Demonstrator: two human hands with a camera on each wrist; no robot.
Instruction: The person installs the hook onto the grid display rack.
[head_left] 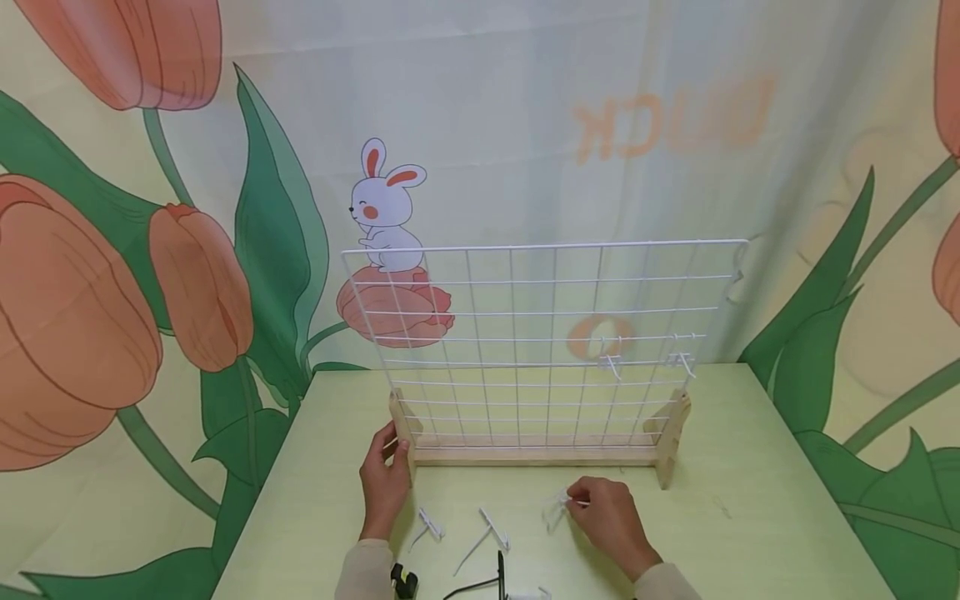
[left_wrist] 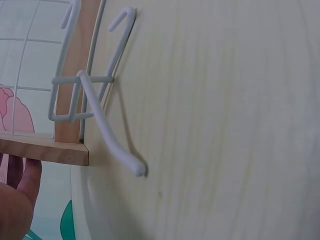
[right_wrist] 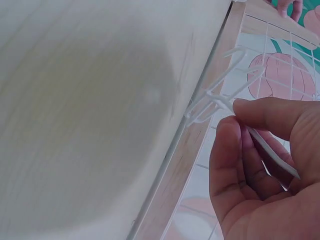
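Note:
My right hand [head_left: 611, 521] pinches the prong of a white wire hook [right_wrist: 212, 102] between thumb and fingertips. The hook's bent end points away from the hand, in front of the wooden base bar. At the left end of a wooden stand [head_left: 540, 456], my left hand [head_left: 386, 483] grips the side piece, with fingertips against the wood [left_wrist: 47, 150]. A white wire grid [head_left: 532, 340] rises upright from this stand. Two white hooks, a left one [head_left: 615, 367] and a right one [head_left: 682, 364], hang on the grid's right side.
Two more white hooks, a shorter one [head_left: 429, 523] and a longer one [head_left: 491, 533], lie on the pale table [head_left: 735, 533] between the hands. A thin black item [head_left: 501, 575] shows at the lower edge. Behind the table hangs a printed curtain [head_left: 510, 142].

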